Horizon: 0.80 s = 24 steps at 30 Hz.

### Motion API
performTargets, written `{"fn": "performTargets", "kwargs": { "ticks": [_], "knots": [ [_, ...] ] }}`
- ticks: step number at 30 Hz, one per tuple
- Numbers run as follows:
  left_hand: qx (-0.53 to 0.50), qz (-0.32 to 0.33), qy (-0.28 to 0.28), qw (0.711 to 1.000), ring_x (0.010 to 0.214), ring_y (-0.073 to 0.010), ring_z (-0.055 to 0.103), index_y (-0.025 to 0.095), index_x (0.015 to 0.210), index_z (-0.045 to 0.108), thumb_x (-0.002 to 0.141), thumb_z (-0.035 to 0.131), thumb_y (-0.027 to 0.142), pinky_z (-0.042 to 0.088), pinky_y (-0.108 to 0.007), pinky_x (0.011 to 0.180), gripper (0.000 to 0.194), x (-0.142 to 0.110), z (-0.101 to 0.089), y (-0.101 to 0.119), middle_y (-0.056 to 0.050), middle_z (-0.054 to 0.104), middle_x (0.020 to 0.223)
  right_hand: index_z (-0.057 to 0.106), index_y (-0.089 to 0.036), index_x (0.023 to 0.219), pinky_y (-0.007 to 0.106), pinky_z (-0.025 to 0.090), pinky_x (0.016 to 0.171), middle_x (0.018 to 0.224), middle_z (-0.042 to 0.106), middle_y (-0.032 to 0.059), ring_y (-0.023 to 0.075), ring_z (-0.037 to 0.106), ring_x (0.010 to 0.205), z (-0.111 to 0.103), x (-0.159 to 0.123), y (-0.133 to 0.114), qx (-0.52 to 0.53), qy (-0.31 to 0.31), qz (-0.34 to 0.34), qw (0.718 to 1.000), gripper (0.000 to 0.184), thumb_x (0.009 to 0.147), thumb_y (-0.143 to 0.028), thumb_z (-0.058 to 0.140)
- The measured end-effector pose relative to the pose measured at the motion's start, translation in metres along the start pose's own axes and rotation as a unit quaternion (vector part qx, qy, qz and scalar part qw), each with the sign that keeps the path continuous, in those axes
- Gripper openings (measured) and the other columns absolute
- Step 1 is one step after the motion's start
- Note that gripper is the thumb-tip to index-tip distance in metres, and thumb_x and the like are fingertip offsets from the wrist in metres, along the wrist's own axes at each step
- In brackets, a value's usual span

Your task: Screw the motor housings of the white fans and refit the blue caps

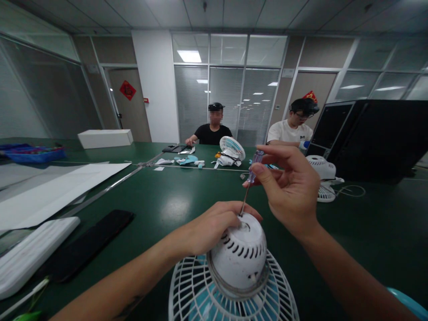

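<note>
A small white electric fan (pixel 239 263) lies grille-down in front of me, its rounded motor housing facing up and light blue blades showing through the grille. My left hand (pixel 217 225) is wrapped over the far left side of the housing, gripping it, with some fingers hidden behind. In my right hand (pixel 290 187) is a screwdriver (pixel 256 166) with a clear purplish handle, pinched between thumb and fingers. Its shaft slants down, and the tip meets the top of the housing close to my left fingers. Whether a screw sits under the tip, I cannot tell.
Across the green table (pixel 160 187) sit two people. Another fan (pixel 230 154) and light blue parts (pixel 187 159) lie before them. At right are a white fan body (pixel 321 169) and a large black box (pixel 374 138). A black phone-like slab (pixel 90 243) and white case (pixel 36 254) lie left.
</note>
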State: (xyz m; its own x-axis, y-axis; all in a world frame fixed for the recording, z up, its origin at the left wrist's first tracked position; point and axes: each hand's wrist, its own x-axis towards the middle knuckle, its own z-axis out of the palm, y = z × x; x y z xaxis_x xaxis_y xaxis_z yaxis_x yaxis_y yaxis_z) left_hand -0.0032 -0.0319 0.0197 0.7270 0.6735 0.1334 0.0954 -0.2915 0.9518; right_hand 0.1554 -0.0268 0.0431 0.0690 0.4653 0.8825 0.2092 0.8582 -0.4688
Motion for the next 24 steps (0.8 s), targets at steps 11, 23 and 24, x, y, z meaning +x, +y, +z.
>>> {"fn": "performTargets", "kwargs": {
  "ticks": [11,23,24],
  "knots": [
    [0.013,0.014,-0.002,1.000,0.092,-0.0223,0.057,0.012,0.101,0.062,0.073,0.042,0.022,0.042,-0.035,0.093,0.036,0.0007,-0.0004,0.0002,-0.007,0.064,0.096,0.065,-0.027,0.107,0.027,0.064,0.063,0.096,0.063,0.0011,0.0160,0.068,0.085,-0.0040,-0.0011,-0.0024,0.006,-0.043,-0.020,0.999,0.019,0.088,-0.026,0.067],
    [0.024,0.017,0.004,1.000,0.095,-0.0224,0.057,0.014,0.097,0.063,0.073,0.041,0.022,0.044,-0.033,0.090,0.033,-0.0003,-0.0006,-0.0006,-0.006,0.066,0.101,0.065,-0.032,0.115,0.027,0.061,0.060,0.101,0.066,0.0010,0.0132,0.067,0.072,-0.0013,-0.0042,-0.0023,-0.018,-0.058,-0.021,0.998,0.024,0.092,-0.030,0.061],
    [0.022,0.015,0.003,1.000,0.094,-0.0223,0.057,0.014,0.097,0.063,0.073,0.041,0.021,0.044,-0.033,0.090,0.033,-0.0002,-0.0006,-0.0009,-0.006,0.066,0.100,0.065,-0.032,0.117,0.028,0.061,0.059,0.104,0.067,0.0020,0.0141,0.068,0.074,-0.0016,-0.0042,-0.0022,-0.020,-0.066,-0.013,0.998,0.025,0.094,-0.031,0.058]
  ]
}}
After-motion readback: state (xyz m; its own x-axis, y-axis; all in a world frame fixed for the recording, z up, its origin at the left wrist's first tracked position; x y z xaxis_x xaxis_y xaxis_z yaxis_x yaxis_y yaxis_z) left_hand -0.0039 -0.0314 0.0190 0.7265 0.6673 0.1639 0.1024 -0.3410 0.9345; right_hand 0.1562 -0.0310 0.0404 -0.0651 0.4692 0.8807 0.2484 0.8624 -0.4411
